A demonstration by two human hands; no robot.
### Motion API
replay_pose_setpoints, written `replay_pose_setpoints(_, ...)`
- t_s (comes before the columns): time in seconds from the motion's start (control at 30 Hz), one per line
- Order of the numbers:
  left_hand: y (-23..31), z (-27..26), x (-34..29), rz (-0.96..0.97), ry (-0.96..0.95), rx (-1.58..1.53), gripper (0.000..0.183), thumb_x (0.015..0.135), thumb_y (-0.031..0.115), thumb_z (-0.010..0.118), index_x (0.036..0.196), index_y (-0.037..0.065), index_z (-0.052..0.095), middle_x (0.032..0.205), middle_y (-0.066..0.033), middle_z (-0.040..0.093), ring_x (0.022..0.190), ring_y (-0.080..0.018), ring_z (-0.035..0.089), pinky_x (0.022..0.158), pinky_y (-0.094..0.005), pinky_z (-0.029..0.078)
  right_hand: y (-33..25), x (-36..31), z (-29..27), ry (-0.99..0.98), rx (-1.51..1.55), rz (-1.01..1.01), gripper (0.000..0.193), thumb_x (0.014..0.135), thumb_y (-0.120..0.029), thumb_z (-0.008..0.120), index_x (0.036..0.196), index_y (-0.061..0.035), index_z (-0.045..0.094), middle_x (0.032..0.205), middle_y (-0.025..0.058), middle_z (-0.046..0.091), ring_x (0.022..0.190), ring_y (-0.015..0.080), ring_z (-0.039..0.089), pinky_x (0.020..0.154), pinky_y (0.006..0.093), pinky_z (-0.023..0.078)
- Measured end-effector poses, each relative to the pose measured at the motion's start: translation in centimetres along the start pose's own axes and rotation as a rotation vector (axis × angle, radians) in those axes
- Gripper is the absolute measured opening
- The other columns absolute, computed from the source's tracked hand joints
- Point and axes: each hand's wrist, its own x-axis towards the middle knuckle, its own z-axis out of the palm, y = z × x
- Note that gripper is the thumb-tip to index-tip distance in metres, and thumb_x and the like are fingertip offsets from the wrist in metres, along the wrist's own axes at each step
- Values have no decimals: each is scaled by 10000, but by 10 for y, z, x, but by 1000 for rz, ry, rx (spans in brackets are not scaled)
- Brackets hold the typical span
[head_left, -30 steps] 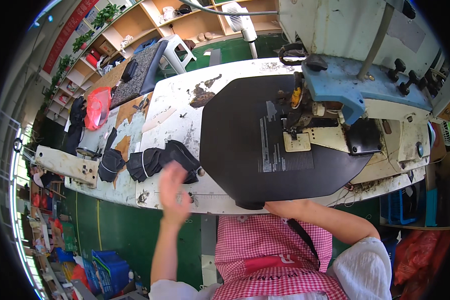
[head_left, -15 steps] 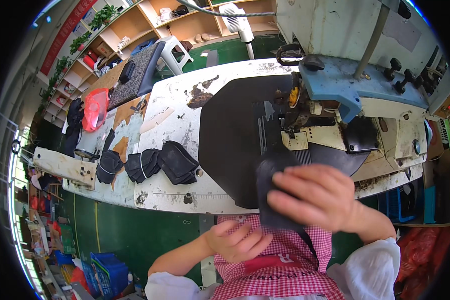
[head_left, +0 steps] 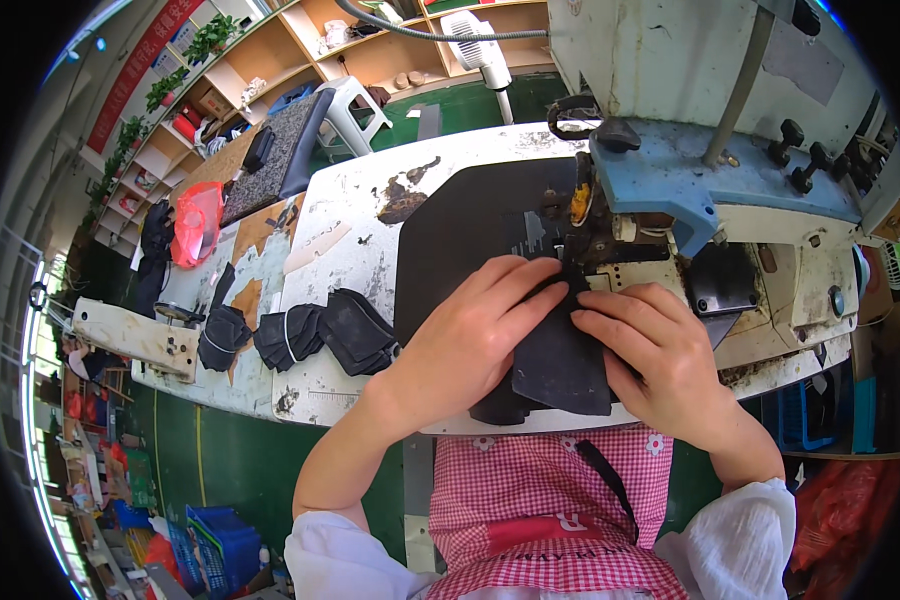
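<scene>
A black, flat piece of sheet material (head_left: 562, 372) lies under both hands, its far end at the working head of a sewing-type machine (head_left: 625, 225). My left hand (head_left: 460, 335) is closed on its left side, fingertips pinched near the far end. From the right, my right hand (head_left: 660, 365) grips the piece's edge with bent fingers, the thumb partly hidden. The two hands' fingertips nearly meet in front of the machine head. Beneath lies a larger black plate (head_left: 450, 230) on the white worktable (head_left: 345, 215). Whether the needle touches the piece is hidden.
Left of the plate lie bundles of black pieces (head_left: 355, 330), some banded. A red plastic bag (head_left: 198, 222) and a pale machine arm (head_left: 135, 335) are farther left. The machine's blue bracket (head_left: 670, 175) overhangs the right side. Behind stand a white stool (head_left: 352, 115) and a fan (head_left: 478, 50).
My right hand has carried the black piece forward from the table's front edge to the machine head. My left hand has come up from near the apron onto the piece.
</scene>
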Motion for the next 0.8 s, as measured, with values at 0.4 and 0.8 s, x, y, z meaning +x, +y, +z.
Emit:
replay_pose_setpoints(0.4,-8,-12,1,77,-80,83,535,693,64,672,1225,17,644,1290,-154,587,1165,-365,544,1017,-459,438,-1,1,0,-8,-16,28,415,695,-67,736,1102,-10,673,1176,126,657,988,296,612,852,409,510)
replay_pose_setpoints(0.8,-20,-19,0,195,-104,152,594,645,87,669,1237,62,646,1322,-125,605,1188,-351,570,992,-441,499,-5,0,-4,3,-42,6,391,684,-143,776,1047,-27,690,1129,102,681,935,268,627,820,382,508)
